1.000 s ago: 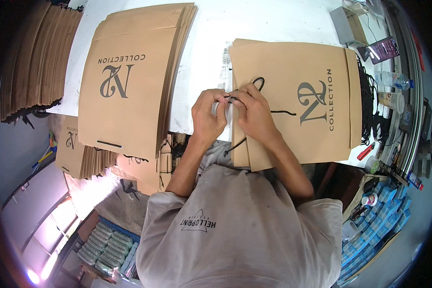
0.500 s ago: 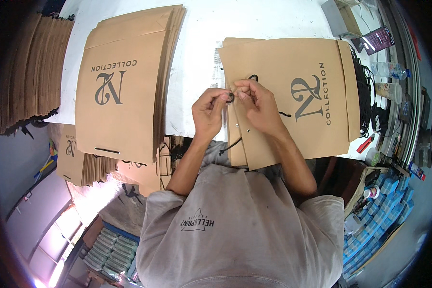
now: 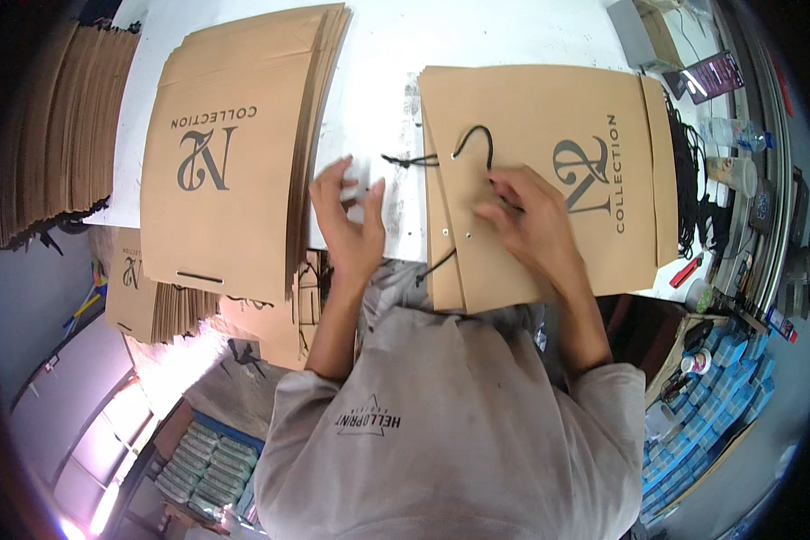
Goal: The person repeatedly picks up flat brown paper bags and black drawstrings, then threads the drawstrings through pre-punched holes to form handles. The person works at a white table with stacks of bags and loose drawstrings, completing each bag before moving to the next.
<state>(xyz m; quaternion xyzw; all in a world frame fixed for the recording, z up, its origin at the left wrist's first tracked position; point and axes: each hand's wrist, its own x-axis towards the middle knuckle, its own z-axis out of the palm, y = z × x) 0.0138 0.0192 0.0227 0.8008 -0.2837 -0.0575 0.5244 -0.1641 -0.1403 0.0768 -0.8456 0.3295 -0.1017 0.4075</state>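
Observation:
A brown paper bag (image 3: 549, 256) lies flat on top of a few others in front of me, with small eyelet holes along its left edge. Through its upper hole runs a black cord (image 3: 477, 128): a knotted end sticks out to the left, and the rest loops over the bag to my right hand (image 3: 533, 220). That hand is closed on the cord above the bag, its fingers slightly blurred. My left hand (image 3: 351, 220) is open and holds nothing, over the white table between the bags and the left stack.
A stack of brown bags (image 3: 216, 99) lies on the white table (image 3: 373, 54) to the left, with more bags (image 3: 58, 126) beyond it. Black cords (image 3: 687, 171) hang over the right edge of my pile. A red cutter (image 3: 686, 270), bottle (image 3: 736, 133) and phone (image 3: 713, 76) lie farther right.
My hands have parted: the left let go and moved left, opening, while the right moved right and down. The cord now shows a knotted end left of the bag and a larger loop.

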